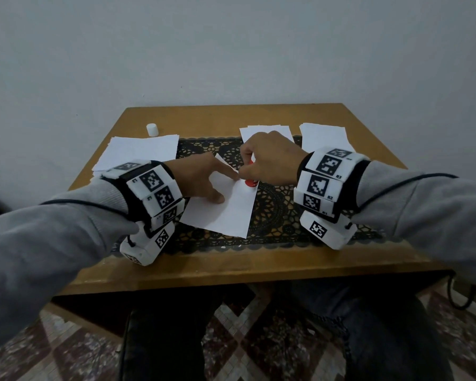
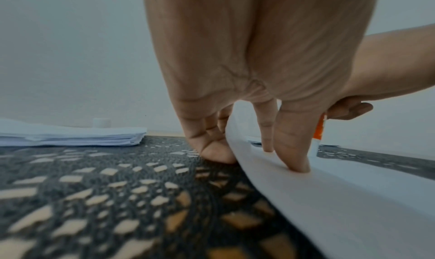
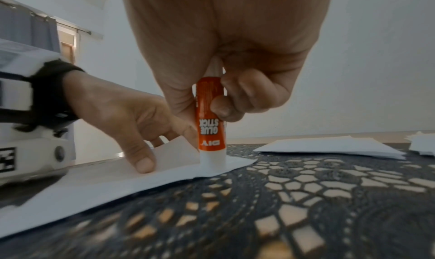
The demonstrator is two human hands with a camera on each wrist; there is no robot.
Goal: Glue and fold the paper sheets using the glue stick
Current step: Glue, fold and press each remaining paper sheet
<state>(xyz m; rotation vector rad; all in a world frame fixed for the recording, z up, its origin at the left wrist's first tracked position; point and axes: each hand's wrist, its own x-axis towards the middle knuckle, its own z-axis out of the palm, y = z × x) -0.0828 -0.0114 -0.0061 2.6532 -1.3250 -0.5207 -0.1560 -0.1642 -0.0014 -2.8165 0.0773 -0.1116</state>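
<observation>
Gripping the glue stick (image 3: 210,125) upright, the right hand (image 1: 270,158) presses its tip near the paper sheet's (image 1: 226,213) far right edge. The left hand (image 1: 195,180), fingers straight, pins the sheet on the lace mat (image 1: 280,215); bare mat lies right.

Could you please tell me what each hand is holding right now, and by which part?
The right hand grips the glue stick by its upper barrel. The left hand grips nothing; its fingertips press the paper sheet.

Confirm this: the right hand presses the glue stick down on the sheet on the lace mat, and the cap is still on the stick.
Wrong on the cap. The right wrist view shows the glue stick, gripped by the right hand, with its open end on the sheet. The head view shows the white cap standing apart on the table.
</observation>
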